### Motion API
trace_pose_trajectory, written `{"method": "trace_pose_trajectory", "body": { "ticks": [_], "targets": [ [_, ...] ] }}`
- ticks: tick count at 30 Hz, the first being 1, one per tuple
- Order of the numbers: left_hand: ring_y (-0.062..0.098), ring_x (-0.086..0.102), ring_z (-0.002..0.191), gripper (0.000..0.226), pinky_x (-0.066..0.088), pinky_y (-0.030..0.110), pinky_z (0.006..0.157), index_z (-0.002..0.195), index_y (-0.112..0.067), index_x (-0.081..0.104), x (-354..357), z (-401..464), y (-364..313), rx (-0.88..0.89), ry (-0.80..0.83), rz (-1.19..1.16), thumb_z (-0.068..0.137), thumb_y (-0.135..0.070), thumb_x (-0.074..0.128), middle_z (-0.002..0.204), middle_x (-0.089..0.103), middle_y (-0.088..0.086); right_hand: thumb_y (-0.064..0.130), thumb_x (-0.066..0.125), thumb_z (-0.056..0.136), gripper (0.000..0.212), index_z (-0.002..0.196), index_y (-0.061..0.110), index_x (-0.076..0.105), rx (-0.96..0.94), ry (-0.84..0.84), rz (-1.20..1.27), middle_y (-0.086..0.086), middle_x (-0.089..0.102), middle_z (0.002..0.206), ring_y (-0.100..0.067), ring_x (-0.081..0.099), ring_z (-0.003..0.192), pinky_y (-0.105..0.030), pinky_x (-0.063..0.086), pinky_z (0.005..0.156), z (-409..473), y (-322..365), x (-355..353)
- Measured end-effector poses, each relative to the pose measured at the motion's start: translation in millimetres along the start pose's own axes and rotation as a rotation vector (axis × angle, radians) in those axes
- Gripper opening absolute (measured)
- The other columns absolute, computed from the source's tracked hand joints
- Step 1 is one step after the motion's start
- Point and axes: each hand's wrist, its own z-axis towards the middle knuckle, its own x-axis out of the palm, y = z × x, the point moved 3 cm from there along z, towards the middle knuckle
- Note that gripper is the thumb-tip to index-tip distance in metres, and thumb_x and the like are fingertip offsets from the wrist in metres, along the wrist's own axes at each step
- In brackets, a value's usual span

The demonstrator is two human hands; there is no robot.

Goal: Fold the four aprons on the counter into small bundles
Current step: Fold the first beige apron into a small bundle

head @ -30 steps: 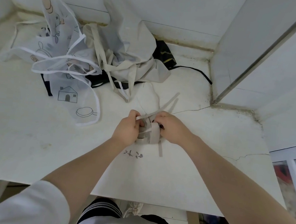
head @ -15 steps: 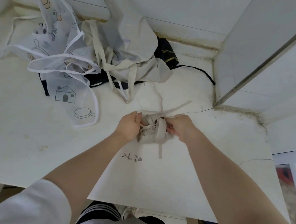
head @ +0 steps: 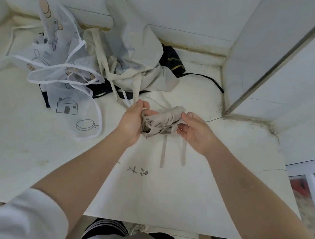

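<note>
A single wide-angle camera is sitting on the person's head and looking forward and steeply down over the white counter (head: 33, 145), near enough that both forearms are running in from the bottom edge toward the middle of the frame. It is facing the tiled back wall (head: 183, 9) along the top, with the counter's near edge and the person's own clothing showing at the bottom. No second view is sharing the scene, and the wide lens is bending straight edges outward.

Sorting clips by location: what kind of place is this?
Probably a home kitchen or utility corner: a white stone counter against tiled walls, with aprons heaped on it.
</note>
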Motion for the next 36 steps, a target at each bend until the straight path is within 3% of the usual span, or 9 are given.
{"method": "trace_pose_trajectory", "body": {
  "ticks": [3,5,12,14,20,26,29,32,36],
  "targets": [
    [0.017,0.045,0.059,0.033,0.035,0.023,0.051,0.069,-0.015,0.048,-4.0,0.7,-5.5,0.121,0.129,0.485,0.099,-0.017,0.033,0.058,0.054,-0.001,-0.003,0.065,0.08,0.044,0.047,0.022,0.052,0.01,0.136,-0.629,-0.008,0.057,0.08,-0.016,0.054,0.075,-0.029,0.041,0.075,-7.8,2.7,-2.0],
    [0.016,0.042,0.063,0.034,0.034,0.023,0.058,0.066,-0.013,0.05,-6.6,-1.3,2.5,0.148,0.217,0.766,0.097,-0.014,0.037,0.061,0.048,0.001,0.0,0.073,0.072,0.043,0.043,0.021,0.05,0.058,0.178,-1.041,-0.008,0.054,0.085,-0.016,0.049,0.072,-0.026,0.036,0.068,-10.1,-2.4,-0.9],
    [0.011,0.05,0.059,0.03,0.04,0.014,0.056,0.07,-0.018,0.051,-9.9,-19.3,37.4,0.121,0.333,1.157,0.097,-0.018,0.039,0.063,0.056,0.0,0.009,0.061,0.076,0.01,0.067,0.006,0.063,0.229,0.533,-1.75,-0.006,0.063,0.095,-0.02,0.054,0.082,-0.021,0.037,0.063,-22.0,-16.2,24.5],
    [0.011,0.053,0.063,0.024,0.038,0.011,0.055,0.077,-0.017,0.052,-9.4,-22.9,40.7,0.188,0.36,1.241,0.098,-0.019,0.04,0.068,0.06,-0.001,0.009,0.06,0.078,0.011,0.084,0.0,0.063,0.29,0.552,-1.78,-0.003,0.056,0.088,-0.018,0.049,0.08,-0.02,0.034,0.059,-24.0,-14.1,25.6],
    [0.023,0.059,0.082,0.024,0.046,0.036,0.077,0.093,-0.006,0.054,-6.8,-27.2,53.5,0.357,0.451,1.478,0.099,-0.024,0.04,0.086,0.069,0.006,0.036,0.056,0.088,0.031,0.066,0.015,0.052,0.134,0.297,-1.894,-0.004,0.061,0.079,-0.024,0.056,0.082,-0.031,0.04,0.069,-21.4,8.1,17.2],
    [0.018,0.06,0.083,0.03,0.045,0.024,0.078,0.098,-0.004,0.056,5.3,-31.5,43.3,0.292,0.457,1.318,0.102,-0.019,0.031,0.087,0.067,0.001,0.031,0.062,0.087,0.031,0.065,0.011,0.05,-0.048,0.202,-1.414,0.006,0.044,0.064,-0.011,0.042,0.063,-0.027,0.033,0.062,-28.4,11.4,38.2],
    [0.009,0.057,0.077,0.021,0.04,0.009,0.067,0.088,-0.014,0.054,11.0,-37.7,43.6,0.127,0.445,1.037,0.1,-0.015,0.036,0.078,0.063,-0.005,0.027,0.059,0.087,0.019,0.071,0.016,0.057,-0.091,0.178,-1.389,0.002,0.057,0.077,-0.014,0.053,0.076,-0.028,0.04,0.069,-26.9,4.4,44.2],
    [0.008,0.058,0.075,0.01,0.045,0.014,0.07,0.09,-0.015,0.055,10.6,-41.2,44.8,0.083,0.438,0.83,0.095,-0.012,0.046,0.078,0.063,-0.002,0.024,0.059,0.087,0.012,0.079,0.015,0.06,-0.189,0.198,-1.467,-0.003,0.057,0.095,-0.02,0.059,0.085,-0.031,0.045,0.077,-26.7,-3.9,47.9],
    [0.011,0.055,0.073,0.021,0.044,0.019,0.071,0.081,-0.016,0.057,10.4,-41.0,43.1,0.068,0.396,0.774,0.097,-0.017,0.044,0.079,0.062,0.001,0.018,0.064,0.086,0.001,0.086,0.018,0.063,-0.307,0.168,-1.319,0.005,0.047,0.112,-0.022,0.063,0.083,-0.019,0.044,0.071,-28.9,-4.9,49.3]
  ]
}}
